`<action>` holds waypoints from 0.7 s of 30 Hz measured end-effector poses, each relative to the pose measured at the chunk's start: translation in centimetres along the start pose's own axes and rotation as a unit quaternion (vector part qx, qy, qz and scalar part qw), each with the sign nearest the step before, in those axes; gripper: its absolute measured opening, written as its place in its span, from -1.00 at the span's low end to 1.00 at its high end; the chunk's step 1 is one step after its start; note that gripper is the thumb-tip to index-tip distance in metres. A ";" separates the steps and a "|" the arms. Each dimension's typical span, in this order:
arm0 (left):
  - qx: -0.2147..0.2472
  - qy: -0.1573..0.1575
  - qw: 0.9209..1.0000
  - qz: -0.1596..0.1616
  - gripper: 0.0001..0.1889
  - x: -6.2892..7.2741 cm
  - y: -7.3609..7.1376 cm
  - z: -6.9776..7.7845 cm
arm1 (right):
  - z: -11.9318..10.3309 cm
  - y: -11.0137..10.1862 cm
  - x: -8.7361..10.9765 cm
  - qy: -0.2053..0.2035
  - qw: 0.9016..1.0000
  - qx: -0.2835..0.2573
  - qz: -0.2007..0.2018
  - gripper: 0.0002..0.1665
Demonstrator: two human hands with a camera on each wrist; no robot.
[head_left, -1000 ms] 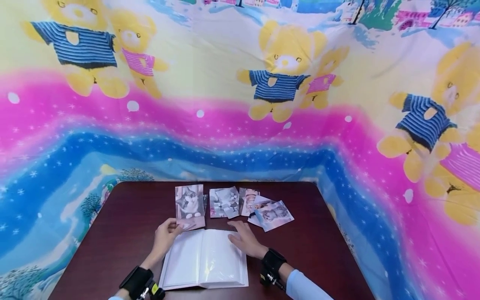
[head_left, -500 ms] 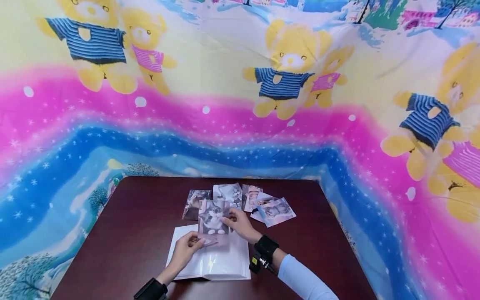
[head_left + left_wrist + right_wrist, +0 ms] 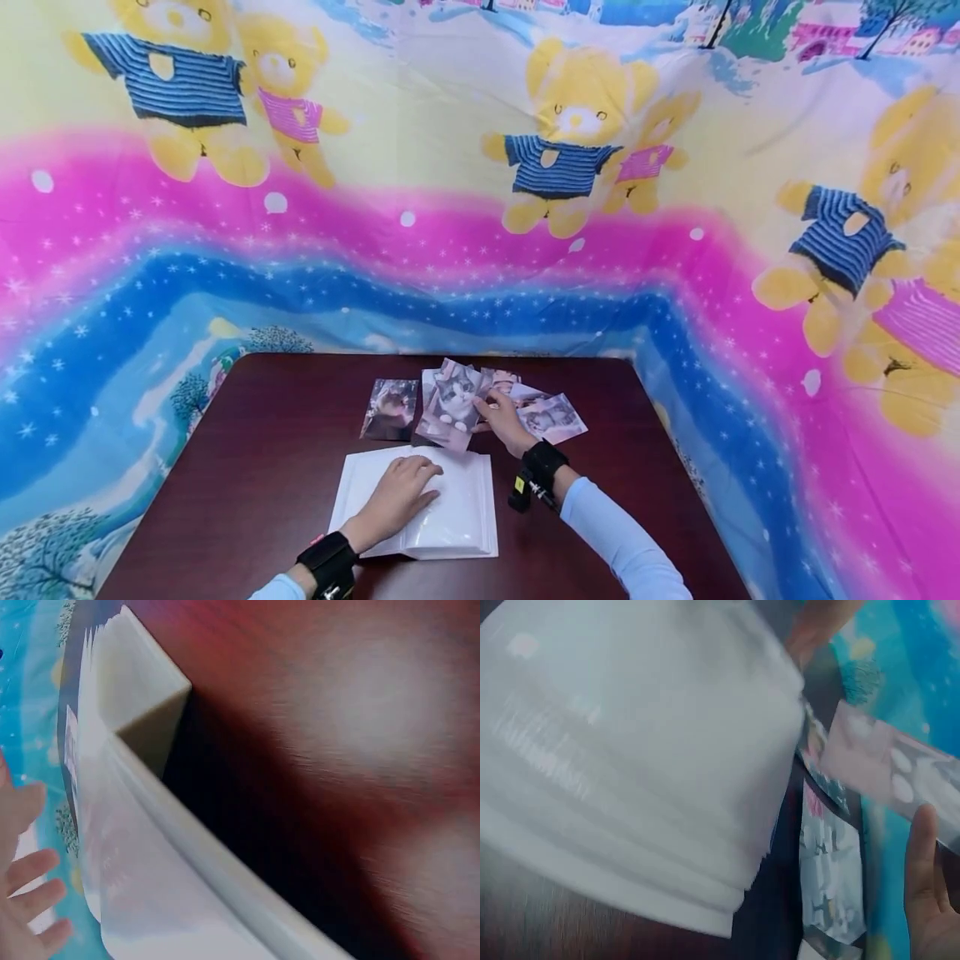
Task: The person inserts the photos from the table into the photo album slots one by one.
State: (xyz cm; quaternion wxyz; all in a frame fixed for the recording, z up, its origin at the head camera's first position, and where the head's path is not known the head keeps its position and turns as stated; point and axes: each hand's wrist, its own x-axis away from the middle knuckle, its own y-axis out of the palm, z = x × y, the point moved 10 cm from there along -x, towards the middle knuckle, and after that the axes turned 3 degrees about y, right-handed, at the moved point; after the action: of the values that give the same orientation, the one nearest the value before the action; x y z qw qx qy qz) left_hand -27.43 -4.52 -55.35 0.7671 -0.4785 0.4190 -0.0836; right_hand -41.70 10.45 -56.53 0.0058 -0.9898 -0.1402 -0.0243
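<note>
Right hand (image 3: 510,423) is pinching a cat photo (image 3: 449,402) by its edge, perhaps sparing the picture, beyond the photo album (image 3: 457,518) under the relaxed left hand (image 3: 395,498).

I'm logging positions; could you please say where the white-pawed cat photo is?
In the head view's lower centre, the right hand holds the cat photo near the open album's far edge.
</note>
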 end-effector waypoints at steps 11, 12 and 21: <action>-0.043 0.038 0.993 -0.104 -0.60 -0.7 3.6 -0.3 | 1.7 -0.1 -1.4 0.037 0.999 0.011 0.015 -0.82; -0.048 0.040 0.992 -0.108 -0.60 -0.7 3.7 -0.3 | 1.9 -0.2 -1.5 0.038 0.999 0.009 0.015 -0.81; -0.074 0.038 0.992 -0.094 -0.63 -0.7 4.0 -0.6 | 2.7 -0.6 -2.2 0.050 0.999 0.006 0.015 -0.75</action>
State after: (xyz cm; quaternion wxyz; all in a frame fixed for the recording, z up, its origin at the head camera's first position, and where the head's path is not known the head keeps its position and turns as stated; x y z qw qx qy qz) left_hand -29.36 -2.43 -58.32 0.7019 -0.5679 0.4060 -0.1417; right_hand -43.88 10.43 -59.31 0.0187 -0.9893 -0.1252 -0.0726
